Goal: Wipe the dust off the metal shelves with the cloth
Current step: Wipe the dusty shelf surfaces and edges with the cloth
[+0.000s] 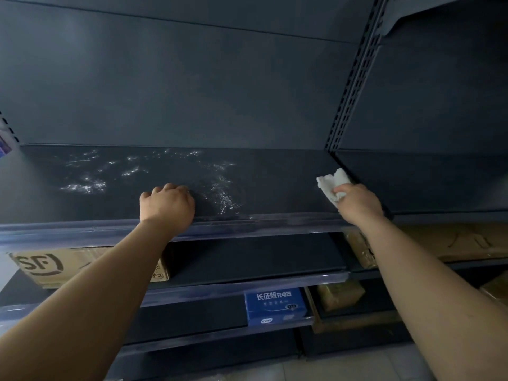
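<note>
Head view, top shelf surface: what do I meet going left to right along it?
Whitish specks → left hand, resting curled on the shelf → whitish streaks → white cloth → right hand gripping that cloth.

We are holding the crumpled white cloth (328, 182) in our right grip (357, 200). Its bunched end is sticking out past the fingers onto the dark metal shelf (275, 182), where dusty white streaks are showing well left of the grip.
</note>
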Action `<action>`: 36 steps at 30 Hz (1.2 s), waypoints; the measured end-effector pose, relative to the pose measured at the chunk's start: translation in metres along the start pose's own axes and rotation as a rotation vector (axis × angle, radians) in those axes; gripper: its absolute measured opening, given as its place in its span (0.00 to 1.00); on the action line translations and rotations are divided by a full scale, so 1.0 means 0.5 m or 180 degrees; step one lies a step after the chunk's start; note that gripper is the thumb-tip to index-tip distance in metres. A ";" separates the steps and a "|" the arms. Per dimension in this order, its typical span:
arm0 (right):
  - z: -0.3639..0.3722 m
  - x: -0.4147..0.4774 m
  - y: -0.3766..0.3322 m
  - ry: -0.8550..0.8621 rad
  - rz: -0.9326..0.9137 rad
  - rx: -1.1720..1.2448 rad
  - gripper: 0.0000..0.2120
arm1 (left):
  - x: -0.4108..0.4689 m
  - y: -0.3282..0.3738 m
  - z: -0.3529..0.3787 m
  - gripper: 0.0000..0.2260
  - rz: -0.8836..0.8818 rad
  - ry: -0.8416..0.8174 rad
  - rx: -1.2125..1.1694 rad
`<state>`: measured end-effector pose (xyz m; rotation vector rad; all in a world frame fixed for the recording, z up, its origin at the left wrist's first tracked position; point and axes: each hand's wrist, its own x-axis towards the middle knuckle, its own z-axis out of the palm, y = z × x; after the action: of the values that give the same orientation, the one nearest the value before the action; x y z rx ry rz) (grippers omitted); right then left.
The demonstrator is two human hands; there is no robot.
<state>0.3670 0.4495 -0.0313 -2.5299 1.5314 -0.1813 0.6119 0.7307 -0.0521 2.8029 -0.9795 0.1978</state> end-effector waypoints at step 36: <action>0.158 -0.141 -0.542 0.0146 -0.0573 0.0409 0.19 | 0.004 -0.313 -0.053 0.20 0.0457 -0.0084 0.0202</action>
<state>0.5843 0.6420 -0.0514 -2.5748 1.2618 -0.3527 0.7099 0.8553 -0.0436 2.7993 -1.2023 0.2142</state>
